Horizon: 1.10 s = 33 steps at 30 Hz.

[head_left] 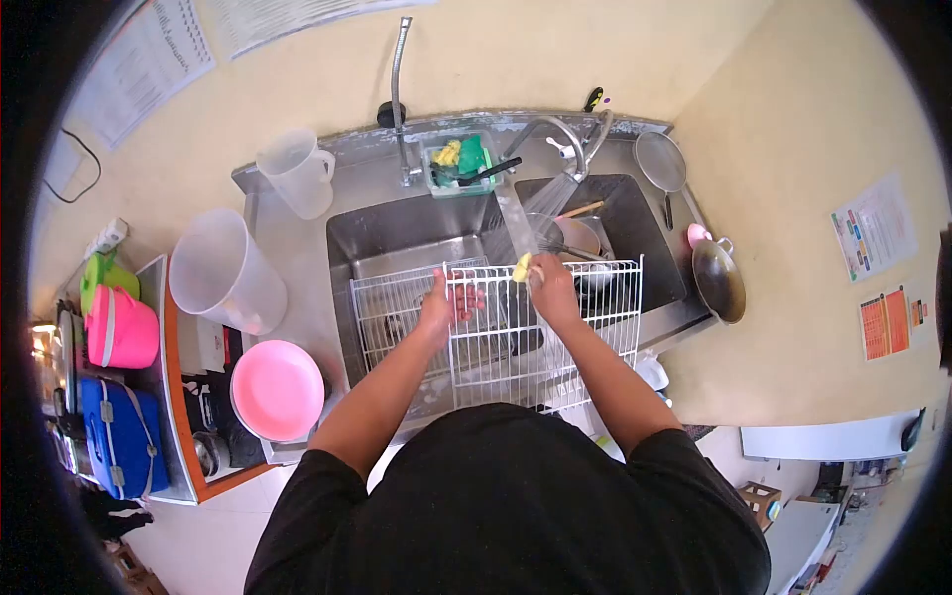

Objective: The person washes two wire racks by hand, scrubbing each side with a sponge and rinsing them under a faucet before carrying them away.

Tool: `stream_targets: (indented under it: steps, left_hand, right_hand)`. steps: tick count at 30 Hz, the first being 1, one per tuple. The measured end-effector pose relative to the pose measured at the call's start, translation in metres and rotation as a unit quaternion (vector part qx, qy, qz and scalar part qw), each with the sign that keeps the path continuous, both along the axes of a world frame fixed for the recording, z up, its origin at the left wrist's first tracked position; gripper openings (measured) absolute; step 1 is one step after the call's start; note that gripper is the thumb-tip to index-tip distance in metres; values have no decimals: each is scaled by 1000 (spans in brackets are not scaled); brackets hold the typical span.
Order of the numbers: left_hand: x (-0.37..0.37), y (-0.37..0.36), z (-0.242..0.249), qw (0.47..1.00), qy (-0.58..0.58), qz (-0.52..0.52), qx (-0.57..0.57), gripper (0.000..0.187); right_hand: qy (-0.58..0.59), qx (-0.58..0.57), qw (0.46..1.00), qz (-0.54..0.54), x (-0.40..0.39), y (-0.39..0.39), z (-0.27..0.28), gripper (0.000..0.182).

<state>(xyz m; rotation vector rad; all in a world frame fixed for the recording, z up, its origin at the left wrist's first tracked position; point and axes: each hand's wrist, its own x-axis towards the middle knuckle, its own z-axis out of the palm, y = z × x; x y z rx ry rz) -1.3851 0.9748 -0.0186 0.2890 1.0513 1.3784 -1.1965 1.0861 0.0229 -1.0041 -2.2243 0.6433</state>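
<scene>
A white wire rack [595,342] is held up in front of me, over the front of the sink. My left hand [443,309] grips its left edge, the thumb on the near side and the fingers showing through the wires. A small yellow sponge [522,267] is pinched in my right hand [554,290], which rests at the rack's top bar. Behind the left part lies a second wire rack [382,307] in the left sink basin [377,238]. Water runs from the curved faucet [555,124] into the right basin [635,213], which contains a pot and utensils.
Two clear plastic containers, a pitcher [297,174] and a tall tub [223,268], stand left of the sink, near a pink basin [278,390]. A caddy [458,164] of sponges sits behind. A strainer [660,162] and a wok [718,281] are at the right.
</scene>
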Motion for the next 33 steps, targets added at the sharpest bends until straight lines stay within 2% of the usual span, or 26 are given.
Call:
stream_targets:
  steps: [1, 3, 4, 7, 8, 12, 15, 18, 20, 21, 22, 24, 25, 26, 28, 31, 33]
  left_hand:
    - [1, 0, -1, 1000, 3, -14, 6, 63]
    - [6, 3, -8, 1000, 16, 11, -24, 62]
    - [9, 6, -11, 999, 23, 23, -39, 62]
    - [11, 9, -15, 997, -47, 48, -31, 65]
    - [8, 6, -13, 999, -46, 20, -13, 63]
    - [6, 3, 2, 998, -34, -45, 21, 66]
    - [8, 3, 2, 999, -36, -26, 17, 65]
    - [11, 11, -27, 998, -52, 13, -27, 61]
    - [11, 5, -21, 997, -80, 8, -4, 61]
    - [9, 1, -20, 996, -93, 4, 7, 62]
    - [1, 1, -37, 990, -121, -34, 64, 62]
    - [5, -5, -6, 993, -98, -42, 55, 63]
    - [6, -9, 10, 994, -86, -47, 51, 64]
    - [7, -10, 14, 995, -74, -49, 47, 63]
    - [7, -11, 5, 996, -61, -45, 47, 62]
    - [8, -7, 3, 997, -47, -36, 45, 65]
    - [9, -6, -2, 998, -43, -27, 44, 64]
  right_hand:
    - [36, -44, 998, -15, 1, 3, -6, 22]
    - [89, -16, 995, 40, -36, -25, -8, 22]
    - [85, -38, 995, 32, -60, -48, 3, 23]
    - [27, 47, 994, 93, -77, -53, 6, 26]
    - [-2, 39, 992, 121, -62, -44, 0, 25]
    - [-66, 114, 987, 90, -5, -3, -8, 20]
    - [-22, 35, 999, 24, -10, -12, 6, 22]
    - [59, 25, 988, 140, -62, -43, 0, 25]
    - [-37, 76, 986, 141, -67, -37, -1, 21]
    - [-85, 100, 982, 138, -69, -33, -4, 20]
    - [-65, 125, 984, 112, -53, -19, -12, 18]
    - [-172, 67, 982, 46, -8, 4, 23, 19]
    - [-151, 23, 988, -13, 18, 32, 2, 23]
    - [-186, 61, 980, -34, 44, 47, 2, 27]
    - [-268, 24, 959, -84, 57, 39, 58, 22]
    - [-194, -65, 977, -65, 40, 38, 60, 17]
    - [-116, -74, 990, -42, -10, 21, 5, 15]
